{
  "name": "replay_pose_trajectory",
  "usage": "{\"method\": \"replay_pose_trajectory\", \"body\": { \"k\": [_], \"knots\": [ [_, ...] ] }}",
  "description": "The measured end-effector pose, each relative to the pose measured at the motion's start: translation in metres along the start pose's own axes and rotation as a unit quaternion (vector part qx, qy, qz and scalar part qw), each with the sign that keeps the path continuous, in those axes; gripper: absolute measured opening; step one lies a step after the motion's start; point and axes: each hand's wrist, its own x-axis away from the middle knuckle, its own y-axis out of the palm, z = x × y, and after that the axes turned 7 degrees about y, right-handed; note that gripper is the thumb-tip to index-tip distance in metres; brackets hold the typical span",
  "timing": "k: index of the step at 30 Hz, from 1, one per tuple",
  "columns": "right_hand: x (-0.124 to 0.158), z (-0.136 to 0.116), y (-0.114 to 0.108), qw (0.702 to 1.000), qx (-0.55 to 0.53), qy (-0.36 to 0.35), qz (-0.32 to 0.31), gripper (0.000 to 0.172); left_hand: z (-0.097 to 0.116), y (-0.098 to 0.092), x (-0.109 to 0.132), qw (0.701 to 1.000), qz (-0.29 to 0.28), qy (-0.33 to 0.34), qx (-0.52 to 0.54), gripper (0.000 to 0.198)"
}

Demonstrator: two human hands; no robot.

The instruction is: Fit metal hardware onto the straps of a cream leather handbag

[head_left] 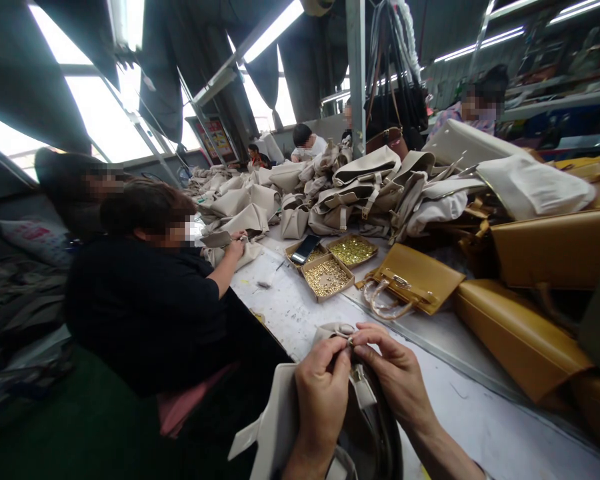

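Observation:
A cream handbag [275, 417] stands in front of me at the table's near edge, its dark inside facing up and a strap hanging to the left. My left hand [325, 383] pinches the bag's far upper edge between thumb and fingers. Opposite it, the fingertips of my right hand [397, 370] are closed together at the same spot. A tiny shiny piece shows between the two hands, too small to name. Just below the fingers lies a zipper end tab [364, 392] with a metal pull. My palms and wrists hide part of the bag's opening.
Shallow boxes of small gold hardware [327, 277] sit ahead, with a phone [305, 249] on one. Mustard handbags [420, 273] lie to the right. Cream bags [260, 200] are heaped behind. At left a seated co-worker [145, 300] handles another bag.

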Motion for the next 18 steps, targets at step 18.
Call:
{"method": "replay_pose_trajectory", "body": {
  "k": [18],
  "knots": [
    [0.006,-0.009,0.003,0.996,-0.02,-0.084,-0.022,0.005,0.006,-0.008,0.006,0.977,0.008,0.174,-0.123,0.02]
  ]
}}
